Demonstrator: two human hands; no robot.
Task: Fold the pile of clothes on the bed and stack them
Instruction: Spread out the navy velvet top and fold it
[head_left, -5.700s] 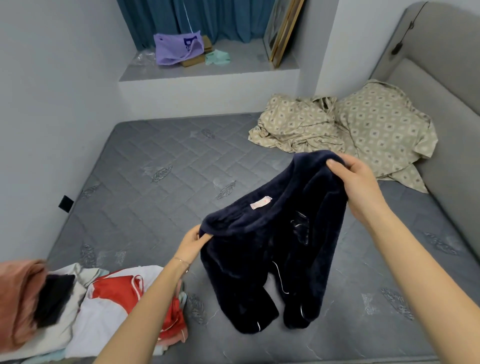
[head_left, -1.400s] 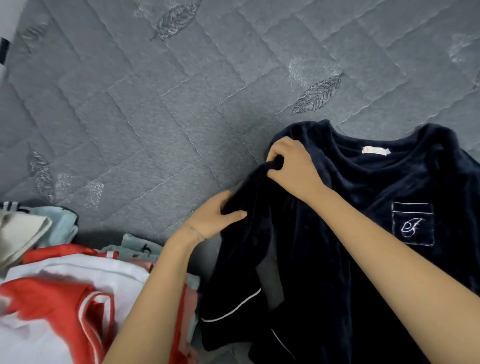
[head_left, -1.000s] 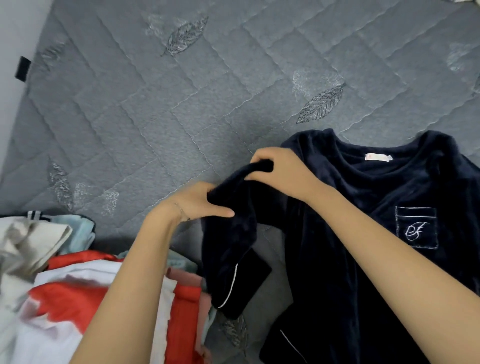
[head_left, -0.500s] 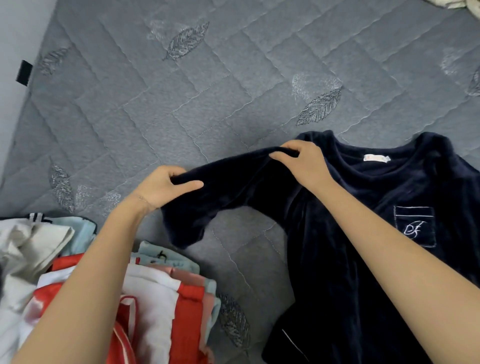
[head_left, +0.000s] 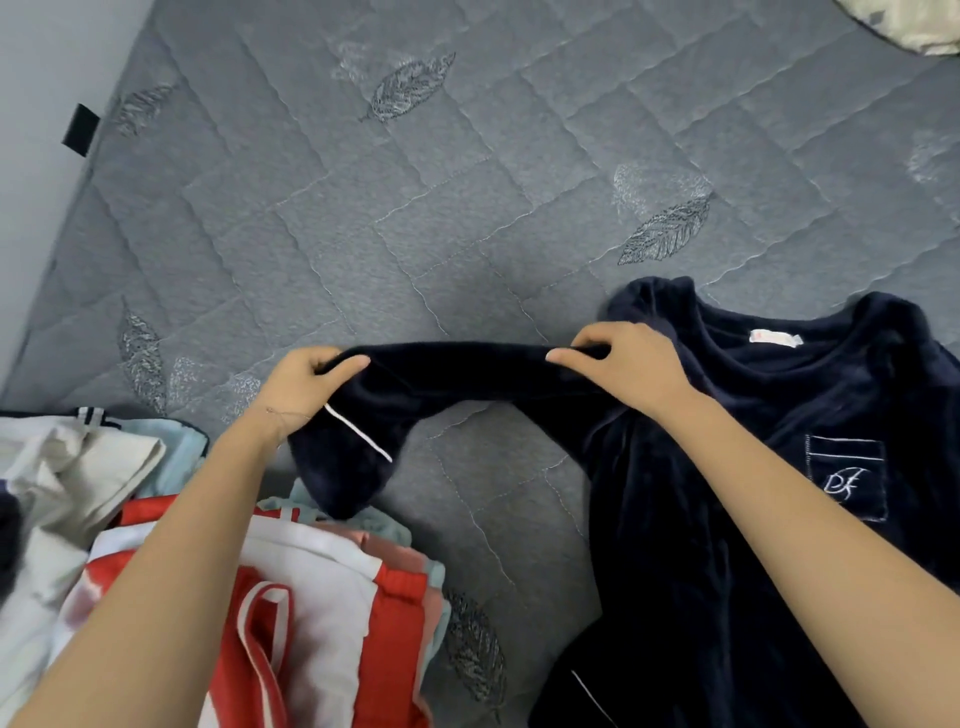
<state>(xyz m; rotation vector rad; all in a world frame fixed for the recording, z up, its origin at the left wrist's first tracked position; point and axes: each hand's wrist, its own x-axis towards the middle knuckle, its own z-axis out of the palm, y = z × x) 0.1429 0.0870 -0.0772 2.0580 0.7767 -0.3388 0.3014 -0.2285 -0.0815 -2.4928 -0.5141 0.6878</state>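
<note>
Grey quilted mattress (head_left: 467, 208) bears navy fleece top (head_left: 779, 519), front up. Left hand (head_left: 306, 384) pinches its sleeve (head_left: 457, 369) near the cuff and right hand (head_left: 628, 364) pinches it near the shoulder, pulled straight. Clothes pile (head_left: 311, 597) lies left of top. Step looks like sleeve straightening; next, probably fold sleeve across chest.

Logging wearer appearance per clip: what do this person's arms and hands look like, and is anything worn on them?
No sleeves or gloves show: the left forearm and right forearm are bare to the frame edge. A thin chain bracelet sits at the wrist of the left hand. The right hand and its wrist show no watch, band or ring.
</note>
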